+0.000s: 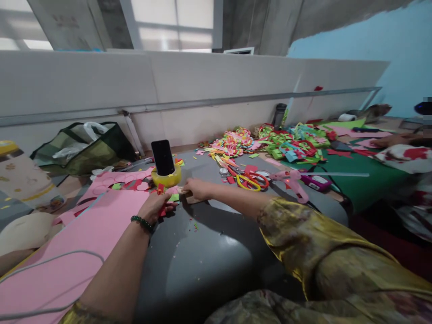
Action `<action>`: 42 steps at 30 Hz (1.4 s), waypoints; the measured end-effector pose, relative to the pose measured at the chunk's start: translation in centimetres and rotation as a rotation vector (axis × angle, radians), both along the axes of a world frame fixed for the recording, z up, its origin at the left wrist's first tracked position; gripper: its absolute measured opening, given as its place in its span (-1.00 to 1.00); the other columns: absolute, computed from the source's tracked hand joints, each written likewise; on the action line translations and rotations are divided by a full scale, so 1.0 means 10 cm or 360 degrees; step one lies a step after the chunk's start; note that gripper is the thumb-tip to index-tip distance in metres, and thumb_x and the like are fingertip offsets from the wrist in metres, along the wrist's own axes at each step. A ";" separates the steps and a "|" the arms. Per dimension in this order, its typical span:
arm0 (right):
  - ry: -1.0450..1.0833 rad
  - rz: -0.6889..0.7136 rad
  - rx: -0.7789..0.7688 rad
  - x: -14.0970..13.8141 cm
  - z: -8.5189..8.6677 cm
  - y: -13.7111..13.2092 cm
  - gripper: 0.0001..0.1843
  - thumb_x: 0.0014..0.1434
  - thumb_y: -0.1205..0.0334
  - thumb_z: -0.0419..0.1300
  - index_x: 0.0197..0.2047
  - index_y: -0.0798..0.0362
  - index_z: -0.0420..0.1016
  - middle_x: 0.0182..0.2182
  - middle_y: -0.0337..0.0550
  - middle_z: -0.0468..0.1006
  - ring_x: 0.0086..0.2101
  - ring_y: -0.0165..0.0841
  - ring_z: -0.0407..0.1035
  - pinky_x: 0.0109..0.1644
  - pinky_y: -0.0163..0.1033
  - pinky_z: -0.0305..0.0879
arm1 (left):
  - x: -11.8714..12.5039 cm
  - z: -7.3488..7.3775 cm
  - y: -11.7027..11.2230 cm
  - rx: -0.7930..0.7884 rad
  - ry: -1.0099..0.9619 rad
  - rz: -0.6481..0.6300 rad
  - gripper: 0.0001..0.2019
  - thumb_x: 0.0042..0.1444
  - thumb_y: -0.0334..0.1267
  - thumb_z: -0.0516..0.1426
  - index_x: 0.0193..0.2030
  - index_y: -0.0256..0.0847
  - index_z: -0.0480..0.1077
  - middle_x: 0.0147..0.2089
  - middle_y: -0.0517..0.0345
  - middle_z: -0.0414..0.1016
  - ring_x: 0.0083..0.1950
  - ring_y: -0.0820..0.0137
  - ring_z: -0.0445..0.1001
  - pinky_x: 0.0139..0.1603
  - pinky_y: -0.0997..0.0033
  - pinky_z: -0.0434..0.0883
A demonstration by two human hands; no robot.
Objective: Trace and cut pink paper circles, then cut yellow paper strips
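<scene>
Red pieces (pixel 162 211) apparently between fingers of the left hand (pixel 154 205); right hand (pixel 197 189), its hold unclear.

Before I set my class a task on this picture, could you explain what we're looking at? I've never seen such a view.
There is no machine here, only one person's bare hands. The single picture comes from a camera on that person's head, looking forward and down. The left hand, below a green bead bracelet, has a red piece at its fingers; the right hand is close by. Exactly what each grips is too small to tell. On the grey table lie a pink sheet, scissors, a pink glue gun and heaped colourful pieces. A phone stands at a yellow tape roll.
</scene>
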State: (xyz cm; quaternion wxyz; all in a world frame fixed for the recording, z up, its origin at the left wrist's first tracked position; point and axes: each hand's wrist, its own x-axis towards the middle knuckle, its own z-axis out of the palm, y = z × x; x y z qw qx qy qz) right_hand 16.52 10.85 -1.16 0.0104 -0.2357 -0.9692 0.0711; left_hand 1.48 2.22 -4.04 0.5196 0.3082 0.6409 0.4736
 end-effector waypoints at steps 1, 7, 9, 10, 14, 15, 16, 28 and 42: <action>-0.0016 0.0040 -0.0016 -0.02 -0.05 -0.04 -0.77 -0.01 0.52 0.11 -0.30 0.25 0.56 -0.23 0.09 0.52 -0.31 -0.28 0.34 -0.27 -0.29 0.15 | -0.01 0.00 0.00 -0.0002 0.0008 0.0005 -0.77 0.21 -0.23 0.10 -0.05 -0.29 0.34 -0.18 0.10 0.43 -0.32 0.45 0.45 -0.36 0.40 0.46; -0.0146 0.0481 -0.0360 0.67 0.04 -0.61 -0.63 -0.09 0.54 0.17 -0.22 0.06 0.60 -0.15 -0.16 0.56 -0.26 -0.38 0.39 -0.26 -0.39 0.18 | -0.03 0.00 0.05 -0.0023 0.0022 -0.0007 -0.78 0.21 -0.23 0.09 -0.05 -0.29 0.34 -0.20 0.12 0.44 -0.35 0.47 0.44 -0.39 0.43 0.45; -0.0320 0.0638 -0.0898 0.98 0.15 -0.68 -0.53 -0.13 0.65 0.04 -0.28 0.06 0.63 -0.31 -0.22 0.60 -0.36 -0.44 0.42 -0.34 -0.43 0.20 | -0.03 0.01 0.05 -0.0032 0.0019 -0.0026 -0.78 0.21 -0.23 0.09 -0.07 -0.29 0.34 -0.21 0.13 0.44 -0.36 0.47 0.44 -0.40 0.43 0.44; -0.0315 0.0558 -0.0991 1.10 0.20 -0.65 -0.52 -0.17 0.66 0.03 -0.32 0.05 0.64 -0.36 -0.25 0.61 -0.39 -0.45 0.42 -0.36 -0.43 0.20 | -0.02 0.01 0.05 -0.0031 0.0019 -0.0034 -0.79 0.21 -0.22 0.09 -0.07 -0.29 0.35 -0.22 0.13 0.44 -0.36 0.48 0.44 -0.40 0.43 0.44; 0.0250 -0.0200 -0.0619 1.34 0.16 -0.37 -0.54 -0.16 0.62 0.05 -0.27 0.12 0.63 -0.29 -0.08 0.59 -0.29 -0.33 0.43 -0.20 -0.33 0.24 | -0.01 0.02 0.01 -0.0002 0.0034 -0.0048 -0.80 0.22 -0.23 0.09 -0.10 -0.30 0.35 -0.27 0.16 0.43 -0.42 0.51 0.41 -0.46 0.48 0.42; 0.0333 -0.0292 -0.0559 1.37 0.11 -0.34 -0.54 -0.10 0.60 0.04 -0.20 0.14 0.61 -0.21 -0.01 0.57 -0.23 -0.30 0.42 -0.14 -0.28 0.24 | 0.00 0.02 0.00 0.0002 0.0043 -0.0043 -0.81 0.22 -0.24 0.09 -0.10 -0.30 0.35 -0.28 0.17 0.43 -0.43 0.52 0.40 -0.48 0.50 0.40; 0.0382 -0.0341 -0.0534 1.41 0.05 -0.35 -0.55 -0.05 0.56 0.03 -0.14 0.15 0.59 -0.15 0.03 0.55 -0.19 -0.28 0.41 -0.10 -0.23 0.24 | 0.00 0.02 -0.01 0.0003 0.0052 -0.0033 -0.81 0.22 -0.24 0.09 -0.10 -0.30 0.35 -0.29 0.18 0.42 -0.45 0.53 0.40 -0.50 0.51 0.39; 0.0531 -0.0481 -0.0339 1.14 0.23 -0.58 -0.52 -0.03 0.62 0.01 -0.11 0.17 0.55 -0.14 -0.03 0.54 -0.12 -0.31 0.39 -0.02 -0.29 0.22 | 0.09 0.02 -0.02 0.0167 -0.0098 0.0032 -0.85 0.21 -0.29 0.09 -0.12 -0.31 0.35 -0.31 0.20 0.42 -0.47 0.55 0.39 -0.53 0.55 0.38; -0.0011 0.0631 -0.0561 0.66 0.00 -0.97 -0.46 -0.09 0.65 0.06 -0.09 0.07 0.57 -0.13 -0.13 0.51 -0.20 -0.37 0.37 -0.15 -0.39 0.21 | -0.08 0.05 0.01 0.0195 -0.0473 0.0041 -0.89 0.20 -0.33 0.11 -0.20 -0.34 0.38 -0.34 0.20 0.45 -0.50 0.57 0.40 -0.57 0.59 0.37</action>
